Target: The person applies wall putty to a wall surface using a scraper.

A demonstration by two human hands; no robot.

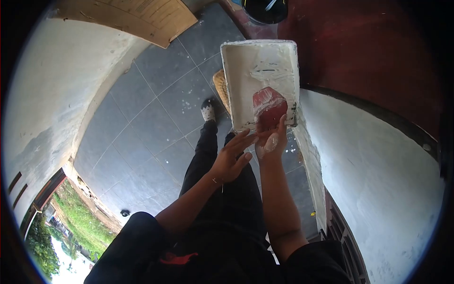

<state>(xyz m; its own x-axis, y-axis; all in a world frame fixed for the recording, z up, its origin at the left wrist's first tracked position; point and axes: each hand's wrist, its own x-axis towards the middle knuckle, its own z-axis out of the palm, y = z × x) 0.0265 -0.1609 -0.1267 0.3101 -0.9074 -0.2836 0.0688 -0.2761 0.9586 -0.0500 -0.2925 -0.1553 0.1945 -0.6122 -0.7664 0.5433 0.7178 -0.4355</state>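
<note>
My right hand (271, 143) is wrapped round a flat red putty scraper (274, 113), its far edge smeared with white paste, over the near end of a paint tray (236, 85). White paste also clings to the heel of that hand. The pale tray is coated along its rim and floor with the same white stuff. My left hand (231, 158) holds nothing; its fingers are stretched out, with their tips at the palm side of my right hand, just short of the tray's near edge.
Grey floor tiles (151, 113) speckled with white drops lie under my feet. A cardboard sheet (127, 19) is at the upper left, and a black bucket (265, 12) stands beyond the tray. A low white wall (359, 156) runs along the right beside a dark red surface (369, 52).
</note>
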